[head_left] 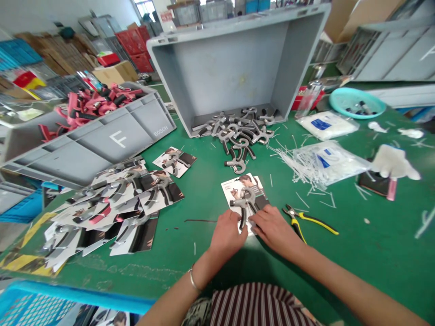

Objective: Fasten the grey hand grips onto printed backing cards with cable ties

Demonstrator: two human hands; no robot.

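Note:
A grey and black hand grip strengthener [247, 199] lies on a printed backing card [231, 188] at the table's front middle. My left hand [229, 232] is closed around the lower end of its left handle, at the card's edge. On the other side, my right hand [273, 227] pinches near the right handle and the card's lower right edge; its fingertips are partly hidden. Yellow and black cutting pliers [311, 219] rest just right of my right hand. Beyond the card, several loose grip strengtheners [238, 131] spill from a tipped grey crate [238, 68].
Carded grip strengtheners [118, 194] are heaped at left, before a grey bin [136, 122] of red ones. White cable ties [302, 167] lie scattered by plastic bags [333, 158]. At right are a white glove [394, 160] and turquoise bowl [356, 97]; a blue basket [78, 292] stands front left.

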